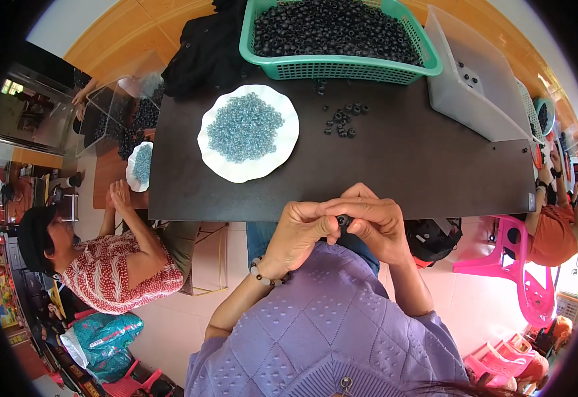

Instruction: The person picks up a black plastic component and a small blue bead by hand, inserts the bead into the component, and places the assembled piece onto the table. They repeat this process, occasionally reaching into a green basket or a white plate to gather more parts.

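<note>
Black ring piece: small, dark, pinched between the fingertips of both hands just below the near edge of the dark table, over the person's lap. Left hand: fingers curled, thumb and forefinger closed on the piece from the left; a beaded bracelet sits on the wrist. Right hand: fingers bent over, thumb and forefinger closed on the same piece from the right. The two hands touch at the fingertips.

White plate, scalloped rim, on the table ahead and to the left of the hands: holds a heap of small pale blue beads, piled at its middle.

Loose black rings: a small scatter on the bare tabletop, right of the plate, well apart from the hands.

Green basket, latticed plastic, at the far edge of the table: filled nearly to the rim with black rings of the same kind.

Clear plastic bin, right of the basket, tilted: almost empty, a few black rings on its floor.

Second white plate of blue beads on a lower surface to the left, beside a person in a red patterned top. Pink plastic chair to the right.
</note>
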Available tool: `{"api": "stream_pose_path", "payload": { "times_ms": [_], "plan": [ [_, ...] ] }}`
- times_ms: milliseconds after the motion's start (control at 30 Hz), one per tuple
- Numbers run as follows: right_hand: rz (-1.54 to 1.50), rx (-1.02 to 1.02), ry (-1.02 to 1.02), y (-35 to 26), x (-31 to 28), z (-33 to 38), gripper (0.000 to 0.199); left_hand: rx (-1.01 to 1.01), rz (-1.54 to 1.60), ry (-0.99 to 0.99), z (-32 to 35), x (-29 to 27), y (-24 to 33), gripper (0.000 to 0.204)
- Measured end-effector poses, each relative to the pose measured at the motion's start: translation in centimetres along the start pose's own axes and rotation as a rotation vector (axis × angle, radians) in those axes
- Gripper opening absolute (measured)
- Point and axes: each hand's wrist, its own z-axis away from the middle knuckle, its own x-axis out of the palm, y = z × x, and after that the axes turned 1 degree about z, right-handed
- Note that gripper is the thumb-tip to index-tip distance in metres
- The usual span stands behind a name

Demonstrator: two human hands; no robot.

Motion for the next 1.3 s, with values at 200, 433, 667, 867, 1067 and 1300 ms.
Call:
{"api": "stream_pose_path", "payload": {
  "times_ms": [200,433,667,867,1067,1300],
  "plan": [
    [-0.010,-0.005,0.048,-0.4,0.5,0.0,0.035,-0.018,0.042,0.006,0.2,0.1,0.1,0.026],
    [0.161,-0.051,0.112,-0.6,1.2,0.4,0.036,-0.025,-0.014,0.014,0.9,-0.1,0.5,0.024],
    [0.222,-0.110,0.157,-1.0,1.9,0.8,0.034,-0.002,-0.024,0.043,1.3,1.1,1.0,0.023],
    [0.337,-0.095,0.202,-1.0,2.1,0.5,0.031,0.057,-0.081,0.086,0.9,1.2,0.2,0.022],
    [0.203,-0.081,0.144,0.8,0.9,0.0,0.039,-0.043,0.155,0.056,-0.2,0.7,-0.2,0.022],
    [-0.015,-0.011,0.080,1.6,0.6,0.2,0.057,-0.074,0.219,0.083,-0.7,0.5,-0.7,0.020]
  ]
}}
